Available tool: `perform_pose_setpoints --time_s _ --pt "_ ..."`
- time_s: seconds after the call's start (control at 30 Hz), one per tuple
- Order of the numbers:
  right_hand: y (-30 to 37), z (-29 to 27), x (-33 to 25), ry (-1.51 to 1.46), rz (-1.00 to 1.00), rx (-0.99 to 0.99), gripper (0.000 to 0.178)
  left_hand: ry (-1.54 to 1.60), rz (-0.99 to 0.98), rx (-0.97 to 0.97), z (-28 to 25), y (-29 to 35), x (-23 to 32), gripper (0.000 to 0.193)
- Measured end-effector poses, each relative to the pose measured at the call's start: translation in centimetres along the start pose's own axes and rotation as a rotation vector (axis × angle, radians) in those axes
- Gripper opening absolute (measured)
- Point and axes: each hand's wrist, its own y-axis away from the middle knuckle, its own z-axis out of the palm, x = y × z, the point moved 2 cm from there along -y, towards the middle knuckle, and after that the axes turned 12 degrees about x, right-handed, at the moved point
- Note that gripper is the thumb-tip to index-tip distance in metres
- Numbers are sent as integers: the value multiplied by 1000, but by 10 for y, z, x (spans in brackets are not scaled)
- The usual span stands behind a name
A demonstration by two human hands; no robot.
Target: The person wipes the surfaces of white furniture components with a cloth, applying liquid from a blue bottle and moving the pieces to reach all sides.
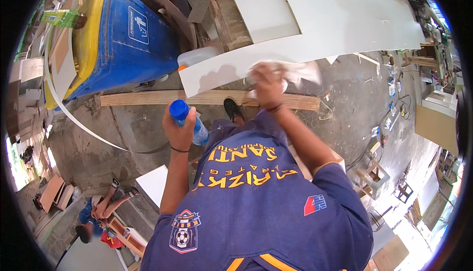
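Observation:
My left hand [180, 132] is wrapped round a clear blue bottle [200, 134] with a bright blue cap, tilted beside my body. In my right hand [268, 86] is a white cloth [301, 72], smeared by motion, at the near edge of a large white panel [340, 22]. The panel is long and L-shaped, with a smaller white panel [263, 10] by its inner edge. Faint shadows fall on the panel's narrow left arm.
A blue bin [135, 34] with a yellow part stands at the left; a green bottle [61, 18] is by its top. A wooden plank [212, 98] lies below the panel. Cables [364, 155] run over the floor at right. Another person [101, 212] sits at lower left.

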Motion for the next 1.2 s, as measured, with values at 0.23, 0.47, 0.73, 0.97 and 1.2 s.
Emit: perform_pose_setpoints --time_s 0.23,0.47,0.73,0.97,1.2 --pt "-9 -33 28 78 137 112 28 96 -129 116 -19 11 -5 22" --pt "-6 48 -97 -248 4 -72 36 -3 -71 40 -25 0 -2 21" --pt "8 -45 112 443 110 -25 46 37 -121 140 -37 -5 -26 23" --pt "15 -43 146 130 401 323 43 70 -148 -33 -32 -9 -28 27" --pt "3 -89 192 336 408 350 37 126 46 -203 30 -39 30 29"
